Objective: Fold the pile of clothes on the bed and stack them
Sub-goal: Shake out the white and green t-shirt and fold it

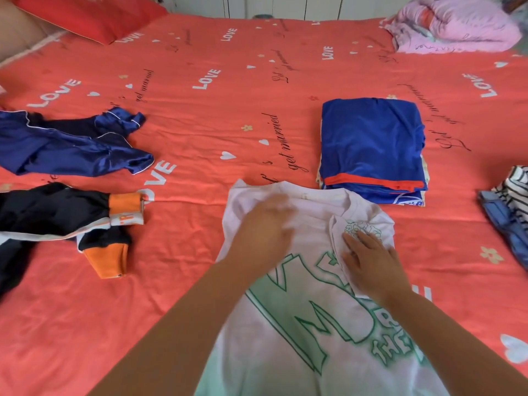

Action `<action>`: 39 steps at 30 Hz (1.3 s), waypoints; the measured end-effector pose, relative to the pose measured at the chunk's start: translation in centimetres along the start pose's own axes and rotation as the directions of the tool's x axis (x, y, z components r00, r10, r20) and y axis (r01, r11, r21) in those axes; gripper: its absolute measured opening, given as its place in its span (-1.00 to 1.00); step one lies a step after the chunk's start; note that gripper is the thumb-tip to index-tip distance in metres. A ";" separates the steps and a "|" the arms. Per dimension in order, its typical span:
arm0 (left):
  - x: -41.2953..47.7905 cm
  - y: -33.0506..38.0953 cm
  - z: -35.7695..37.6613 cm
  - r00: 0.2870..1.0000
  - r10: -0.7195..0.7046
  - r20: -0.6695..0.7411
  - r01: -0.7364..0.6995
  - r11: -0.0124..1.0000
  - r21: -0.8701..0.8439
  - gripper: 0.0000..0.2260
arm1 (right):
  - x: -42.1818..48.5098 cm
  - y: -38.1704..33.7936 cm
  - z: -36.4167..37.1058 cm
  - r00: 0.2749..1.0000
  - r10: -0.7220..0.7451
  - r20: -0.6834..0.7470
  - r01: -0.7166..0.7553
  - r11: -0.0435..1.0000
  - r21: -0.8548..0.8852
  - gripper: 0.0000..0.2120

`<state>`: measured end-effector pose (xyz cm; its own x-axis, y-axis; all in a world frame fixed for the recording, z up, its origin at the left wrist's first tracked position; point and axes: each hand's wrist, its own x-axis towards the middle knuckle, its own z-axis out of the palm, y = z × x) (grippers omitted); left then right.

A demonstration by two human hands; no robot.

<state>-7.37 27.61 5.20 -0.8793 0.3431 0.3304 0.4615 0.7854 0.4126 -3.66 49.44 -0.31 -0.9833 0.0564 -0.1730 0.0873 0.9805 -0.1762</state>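
A white T-shirt with green lettering (300, 324) lies spread flat on the bed in front of me, collar pointing away. My left hand (265, 224), blurred, rests flat near the shirt's left shoulder. On the right sleeve, which is folded inward over the chest, my right hand (368, 258) presses with straight fingers. Just beyond the shirt sits a stack of folded clothes (371, 144) with a blue garment with a red stripe on top.
Unfolded clothes lie around on the red bedsheet (214, 115): a navy satin garment (71, 144) at left, a black and orange jacket (57, 215) below it, a striped and denim item (511, 201) at right. A red pillow (91, 15) and pink blanket (457, 24) sit at the far edge.
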 end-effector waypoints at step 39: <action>6.7 -10.9 3.0 0.874 -0.479 0.082 0.477 0.878 0.046 -0.80 | -2.2 -6.9 0.0 0.994 -0.107 -0.016 0.104 0.901 0.422 -0.90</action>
<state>-18.62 22.86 0.36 -0.9992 -0.0343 0.0218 -0.0196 0.8766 0.4808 -2.11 42.60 1.32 -0.9894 -0.0463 -0.1376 0.0437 0.8093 -0.5858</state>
